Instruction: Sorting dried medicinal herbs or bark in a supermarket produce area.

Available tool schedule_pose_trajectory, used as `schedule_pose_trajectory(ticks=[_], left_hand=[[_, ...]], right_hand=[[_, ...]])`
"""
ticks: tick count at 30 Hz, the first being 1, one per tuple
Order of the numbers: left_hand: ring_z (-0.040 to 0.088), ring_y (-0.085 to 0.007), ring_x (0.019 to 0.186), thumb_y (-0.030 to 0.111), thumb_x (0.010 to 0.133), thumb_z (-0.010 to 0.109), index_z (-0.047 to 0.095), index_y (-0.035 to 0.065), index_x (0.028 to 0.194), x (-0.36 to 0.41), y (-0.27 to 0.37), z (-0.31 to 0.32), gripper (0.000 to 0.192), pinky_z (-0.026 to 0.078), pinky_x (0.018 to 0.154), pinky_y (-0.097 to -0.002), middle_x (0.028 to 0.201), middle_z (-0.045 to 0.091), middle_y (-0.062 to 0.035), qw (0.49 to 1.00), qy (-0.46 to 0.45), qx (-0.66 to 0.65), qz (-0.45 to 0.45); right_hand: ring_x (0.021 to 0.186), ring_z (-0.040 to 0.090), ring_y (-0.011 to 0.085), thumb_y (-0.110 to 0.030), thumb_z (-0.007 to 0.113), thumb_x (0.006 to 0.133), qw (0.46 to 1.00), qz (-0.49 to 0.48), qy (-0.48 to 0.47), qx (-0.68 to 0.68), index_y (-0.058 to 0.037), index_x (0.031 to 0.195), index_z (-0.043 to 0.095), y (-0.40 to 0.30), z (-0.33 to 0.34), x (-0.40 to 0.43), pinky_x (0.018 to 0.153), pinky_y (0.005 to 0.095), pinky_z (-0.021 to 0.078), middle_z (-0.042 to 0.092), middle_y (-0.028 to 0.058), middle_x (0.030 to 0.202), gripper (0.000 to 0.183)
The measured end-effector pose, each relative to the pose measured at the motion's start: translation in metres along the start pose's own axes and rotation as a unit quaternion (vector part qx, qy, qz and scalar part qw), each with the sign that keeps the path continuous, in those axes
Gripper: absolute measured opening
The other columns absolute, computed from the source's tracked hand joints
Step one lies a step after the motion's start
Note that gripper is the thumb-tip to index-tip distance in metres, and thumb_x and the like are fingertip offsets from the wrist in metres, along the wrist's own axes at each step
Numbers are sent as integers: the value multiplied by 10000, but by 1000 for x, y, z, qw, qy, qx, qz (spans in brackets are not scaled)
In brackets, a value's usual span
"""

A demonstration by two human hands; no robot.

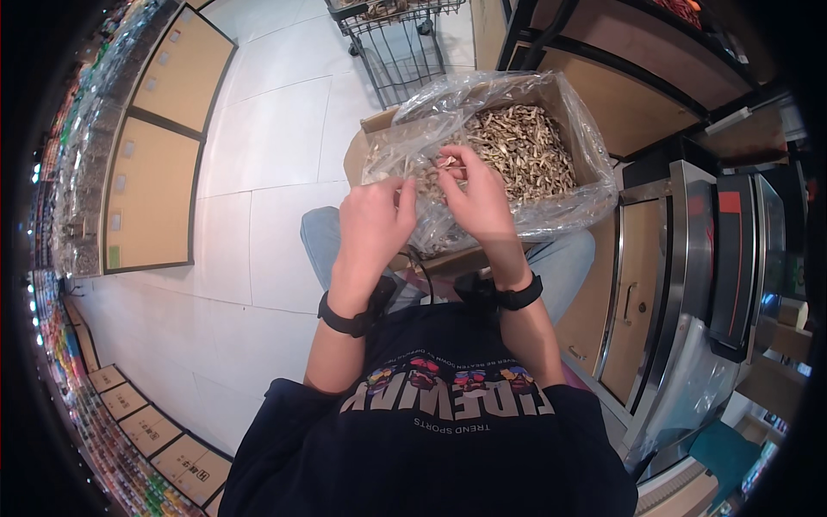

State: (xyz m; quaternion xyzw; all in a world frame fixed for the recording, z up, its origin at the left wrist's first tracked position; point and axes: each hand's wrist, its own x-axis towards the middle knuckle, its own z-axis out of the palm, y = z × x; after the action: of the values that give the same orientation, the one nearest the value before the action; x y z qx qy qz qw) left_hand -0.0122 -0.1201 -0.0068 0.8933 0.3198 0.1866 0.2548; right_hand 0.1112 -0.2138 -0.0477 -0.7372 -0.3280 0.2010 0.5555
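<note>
A cardboard box (355, 158) with a clear plastic liner (591, 148) sits between my knees, filled with small dried brown pieces (526, 152), apparently cut dried mushrooms. Over its left half lies a clear plastic bag (413, 143) with similar pieces showing through. My left hand (376, 212), thumb against curled fingers, pinches the near part of this bag. To its right, my right hand (477, 194) is raised above the box with a small pale dried piece (450, 161) between its fingertips. The fingers of my left hand are partly hidden behind its back.
A black wire cart (400, 55) stands beyond the box on the tiled floor (258, 148). Wooden cabinets (152, 194) topped with packaged goods line the left. At right are a cabinet with a metal handle (628, 302) and a dark machine (733, 258).
</note>
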Motion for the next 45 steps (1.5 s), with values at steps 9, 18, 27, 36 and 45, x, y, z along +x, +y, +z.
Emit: schedule_pose_trajectory(ticks=[9, 18, 27, 36, 45], left_hand=[[586, -337, 488, 181, 879, 622, 679, -36, 757, 0, -6, -2, 256, 444, 481, -372, 559, 583, -192, 999, 33, -25, 18], [592, -297, 476, 193, 898, 609, 678, -42, 778, 3, -13, -7, 273, 442, 483, -341, 555, 588, -177, 999, 33, -26, 9], [599, -140, 510, 241, 928, 583, 691, -62, 824, 12, -40, -25, 338, 439, 509, -260, 611, 657, -126, 995, 21, -3, -97], [593, -118, 513, 233, 937, 580, 694, -51, 811, 18, -46, -28, 332, 426, 484, -243, 618, 664, -107, 992, 1, -4, -123], [607, -117, 525, 198, 936, 585, 683, -57, 792, 18, -53, -30, 308, 442, 475, -244, 620, 661, -110, 988, -11, -15, -154]], right_hand=[[926, 653, 234, -62, 546, 899, 997, -64, 2, -29, -1, 1159, 594, -7, -5, -3, 722, 303, 515, 679, 156, 1011, 272], [967, 644, 278, -16, 522, 871, 987, -130, 75, 51, 29, 1150, 598, -15, -16, -3, 851, 332, 511, 650, 180, 1080, 293], [812, 652, 228, -102, 680, 797, 991, 107, 48, -57, 0, 1098, 608, 156, -45, 33, 757, 288, 521, 665, 111, 985, 326], [1175, 490, 367, -172, 727, 738, 957, 60, -158, -235, -86, 1271, 504, 247, 31, 64, 984, 440, 428, 477, 187, 1307, 584], [1222, 454, 352, -127, 822, 656, 918, -73, -225, -317, -164, 1327, 487, 285, 74, 81, 1021, 417, 429, 449, 126, 1357, 751]])
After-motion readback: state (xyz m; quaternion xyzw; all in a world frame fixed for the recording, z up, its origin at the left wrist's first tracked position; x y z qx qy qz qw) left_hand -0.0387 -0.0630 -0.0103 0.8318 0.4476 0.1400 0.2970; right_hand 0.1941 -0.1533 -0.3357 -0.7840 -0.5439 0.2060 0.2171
